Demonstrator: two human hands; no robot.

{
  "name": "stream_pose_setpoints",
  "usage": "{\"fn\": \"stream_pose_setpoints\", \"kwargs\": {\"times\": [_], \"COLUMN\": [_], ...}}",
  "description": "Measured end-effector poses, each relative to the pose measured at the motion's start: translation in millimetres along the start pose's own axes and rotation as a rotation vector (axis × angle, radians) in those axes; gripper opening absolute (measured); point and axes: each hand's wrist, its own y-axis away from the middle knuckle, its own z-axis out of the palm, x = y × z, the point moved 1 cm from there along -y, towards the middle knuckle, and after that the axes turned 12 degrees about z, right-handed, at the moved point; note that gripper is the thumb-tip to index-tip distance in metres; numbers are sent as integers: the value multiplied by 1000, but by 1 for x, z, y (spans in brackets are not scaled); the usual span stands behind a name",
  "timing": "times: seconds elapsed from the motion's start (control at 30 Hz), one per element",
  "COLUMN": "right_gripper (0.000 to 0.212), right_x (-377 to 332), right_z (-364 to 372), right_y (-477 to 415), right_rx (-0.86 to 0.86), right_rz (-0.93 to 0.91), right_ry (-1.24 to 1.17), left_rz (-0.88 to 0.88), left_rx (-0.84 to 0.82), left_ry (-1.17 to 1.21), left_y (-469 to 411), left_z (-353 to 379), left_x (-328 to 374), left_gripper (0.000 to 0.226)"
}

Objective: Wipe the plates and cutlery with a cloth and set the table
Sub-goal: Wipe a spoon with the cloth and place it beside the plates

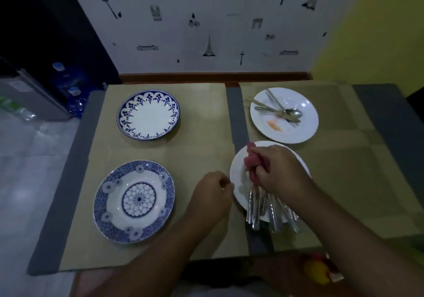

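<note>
My right hand (278, 171) grips a bunched pink cloth (250, 161) together with a bundle of steel cutlery (266, 209), over a plain white plate (237, 175) at the near right. My left hand (212, 195) pinches that plate's left rim. A second white plate (284, 133), smeared orange, sits at the far right with a spoon and forks (278, 111) lying in it. Two blue-patterned plates lie on the left: one with a floral border (148, 115) at the far side, one with a rosette centre (134, 201) near me.
Tan placemats (202, 150) cover the grey table (52, 228). A patterned wall rises right behind the table's far edge. Water bottles (71, 90) and a grey cabinet stand on the floor at left. A yellow object (317, 271) lies below the near right edge.
</note>
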Motion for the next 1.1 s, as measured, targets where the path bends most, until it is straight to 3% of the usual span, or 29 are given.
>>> {"fn": "stream_pose_setpoints", "kwargs": {"times": [0.23, 0.57, 0.9, 1.1], "right_gripper": [45, 43, 45, 50], "right_x": [56, 75, 55, 24], "right_z": [-22, -18, -14, -7], "right_y": [32, 47, 40, 33], "right_rx": [-14, -29, -12, -1], "right_rz": [-45, -25, -50, -107], "right_ry": [-79, -111, -199, -220], "left_rz": [-173, -345, -454, -357], "left_rx": [34, 110, 182, 90], "left_ry": [26, 64, 441, 716], "left_y": [24, 28, 48, 56], "left_z": [60, 76, 56, 31], "left_x": [31, 28, 18, 31], "left_gripper": [17, 20, 21, 14]}}
